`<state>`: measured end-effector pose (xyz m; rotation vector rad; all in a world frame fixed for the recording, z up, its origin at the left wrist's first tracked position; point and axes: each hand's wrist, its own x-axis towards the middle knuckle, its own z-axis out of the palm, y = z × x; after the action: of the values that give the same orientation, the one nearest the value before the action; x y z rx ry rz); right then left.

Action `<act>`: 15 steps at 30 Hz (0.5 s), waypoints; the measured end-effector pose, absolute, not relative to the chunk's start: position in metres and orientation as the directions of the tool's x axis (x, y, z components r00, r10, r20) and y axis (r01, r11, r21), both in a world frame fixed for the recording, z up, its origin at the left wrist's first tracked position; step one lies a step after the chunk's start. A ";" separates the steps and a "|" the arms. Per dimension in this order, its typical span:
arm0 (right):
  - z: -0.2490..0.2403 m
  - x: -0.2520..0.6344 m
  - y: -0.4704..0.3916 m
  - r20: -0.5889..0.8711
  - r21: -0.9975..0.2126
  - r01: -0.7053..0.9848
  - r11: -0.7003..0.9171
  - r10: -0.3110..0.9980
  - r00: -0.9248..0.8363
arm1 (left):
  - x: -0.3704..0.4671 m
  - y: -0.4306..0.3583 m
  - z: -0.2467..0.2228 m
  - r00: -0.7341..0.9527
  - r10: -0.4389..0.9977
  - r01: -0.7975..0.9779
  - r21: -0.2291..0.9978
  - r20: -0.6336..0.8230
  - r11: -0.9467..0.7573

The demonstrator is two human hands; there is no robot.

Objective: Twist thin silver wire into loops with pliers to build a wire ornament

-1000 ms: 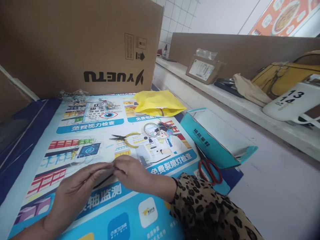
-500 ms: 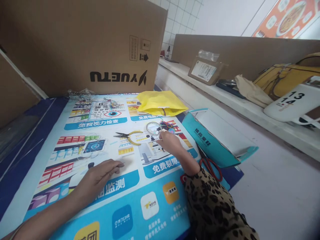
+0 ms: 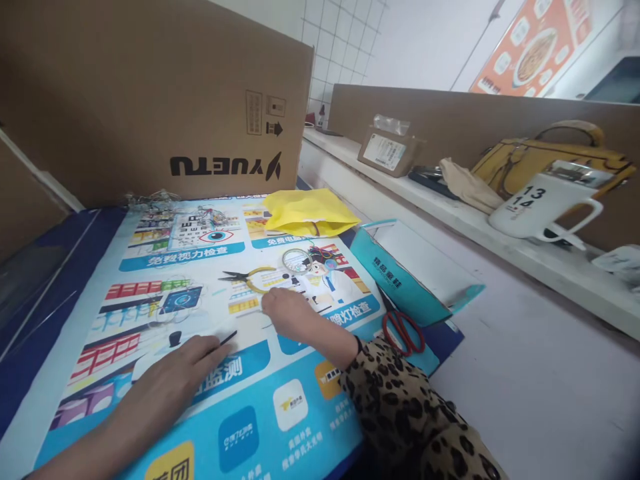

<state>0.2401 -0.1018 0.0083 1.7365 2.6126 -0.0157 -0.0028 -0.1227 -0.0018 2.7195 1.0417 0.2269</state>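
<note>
My left hand (image 3: 193, 363) rests low over the printed sheet, with a thin dark stick (image 3: 229, 338) between its thumb and fingers. My right hand (image 3: 287, 312) is closed beside the yellow-handled pliers (image 3: 250, 277), near their lower handle; what its fingers hold, if anything, is hidden. The pliers lie on the sheet with their dark jaws pointing left. Beyond my right hand lies a clear round ring (image 3: 297, 261), with a tangle of coloured cords (image 3: 324, 253) at its right. A yellow pouch (image 3: 313, 212) lies behind them.
Red-handled scissors (image 3: 404, 333) lie right of my right sleeve, beside an open teal box (image 3: 400, 273). A large cardboard box (image 3: 150, 100) stands at the back. The ledge (image 3: 450, 210) on the right bears a white mug (image 3: 540, 207) and a yellow bag (image 3: 555, 157).
My right hand has moved left and nearer, from beside the ring to the pliers. The dark stick now shows in my left hand. The view has shifted to the right.
</note>
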 end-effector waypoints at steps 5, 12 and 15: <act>0.011 0.222 -0.093 0.180 0.136 0.831 0.540 0.811 -0.557 | -0.005 -0.121 -0.006 0.798 0.594 0.564 0.221 0.102 -0.796; 0.010 0.220 -0.080 0.207 0.226 0.729 0.646 0.700 -0.684 | -0.003 -0.119 0.002 0.821 0.557 0.518 0.248 0.124 -0.818; 0.024 0.233 -0.091 0.211 0.241 0.747 0.619 0.718 -0.663 | -0.007 -0.117 -0.008 0.784 0.589 0.541 0.248 0.198 -0.804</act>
<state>0.2326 -0.0907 0.0239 1.3205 2.9106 0.5042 -0.0065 -0.1170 -0.0079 2.7971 0.8934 0.3982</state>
